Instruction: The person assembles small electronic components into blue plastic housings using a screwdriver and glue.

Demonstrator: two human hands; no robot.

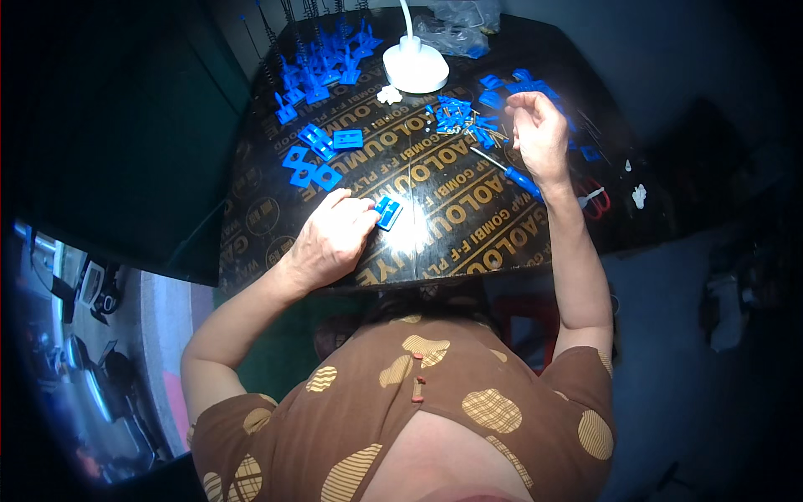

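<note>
My left hand (332, 238) rests near the table's front edge, its fingertips closed on a small blue plastic plate (387, 212) with slots in it. Up and to the right, my right hand (539, 138) hangs over the table with fingers curled in a pinch; whatever they hold, if anything, is too small to make out. It is beside a heap of small blue plastic parts (454, 115) mixed with thin metal pins (499, 134). Larger blue pieces (523, 84) lie just beyond it, partly hidden. A screwdriver (517, 178) with a blue handle lies below the heap.
Several blue plates (324, 177) lie left of centre. Behind them stand blue parts with upright springs (315, 85). A white lamp base (416, 67) is at the back, near clear plastic bags (456, 38). Red-handled scissors (597, 203) and white scraps (639, 197) lie at right.
</note>
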